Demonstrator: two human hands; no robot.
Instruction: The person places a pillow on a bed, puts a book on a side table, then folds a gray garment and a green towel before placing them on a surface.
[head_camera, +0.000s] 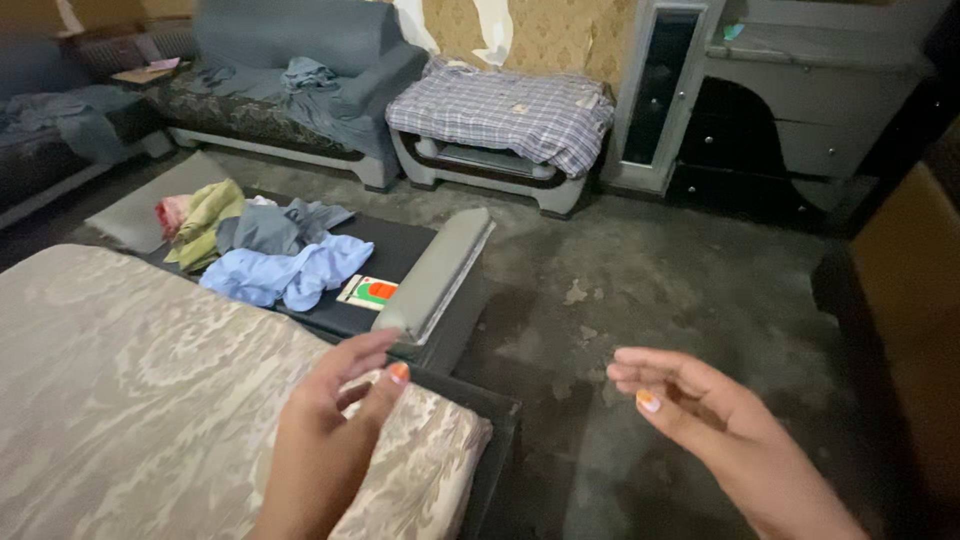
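My left hand (325, 440) hovers over the corner of a beige patterned cover (130, 400) spread on a low seat, fingers loose and apart, holding nothing. My right hand (715, 425) is out over the bare grey floor (640, 290), palm turned inward, fingers slightly curled and empty. Beyond the beige cover lies a heap of clothes (265, 250) in light blue, grey, olive and pink on a dark low bench (400, 245). A small white, red and green packet (368, 292) rests beside the heap.
A grey armrest cushion (437, 270) edges the bench. At the back stand a grey sofa (300, 70) with draped cloth, a stool with a checked cover (505, 110), and a grey cabinet (790, 100). A dark wooden piece (905, 300) fills the right edge.
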